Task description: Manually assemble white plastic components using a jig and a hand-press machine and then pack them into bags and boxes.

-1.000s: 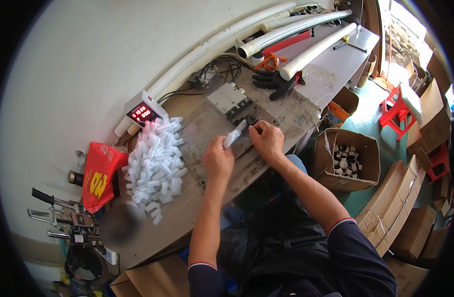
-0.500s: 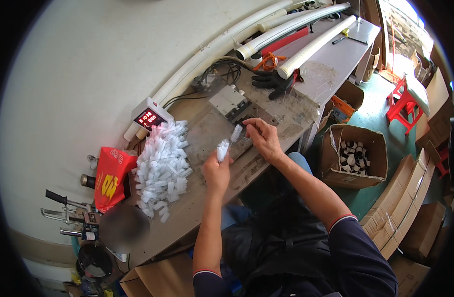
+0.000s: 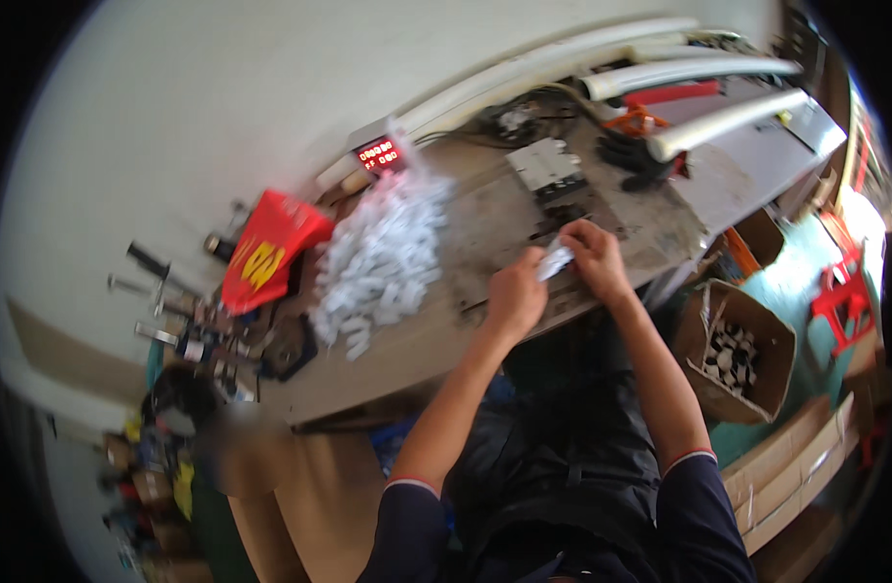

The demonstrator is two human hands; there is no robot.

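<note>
My left hand (image 3: 519, 296) is closed around small white ridged plastic pieces (image 3: 554, 260), whose ends stick out toward my right hand. My right hand (image 3: 594, 260) meets it there, fingers bent and pressed together at the white pieces. Motion blur hides how many pieces there are and which fingers bear on them. Both hands are over the table's near edge, just in front of a grey metal device (image 3: 546, 167) with dark fittings. Left of them lies a big heap of similar white pieces (image 3: 383, 253) on the table (image 3: 475, 267).
A red bag (image 3: 271, 251) and a lit red digital display (image 3: 378, 154) stand by the heap. Long pale tubes (image 3: 728, 124) and a black glove (image 3: 633, 160) lie at the far right. On the floor, a carton (image 3: 694, 335) holds black-and-white pieces; a red stool (image 3: 841, 306) stands beyond.
My hands have come together at the white pieces, my right hand closing in on my left. The view has turned, so the table and heap appear shifted right and up.
</note>
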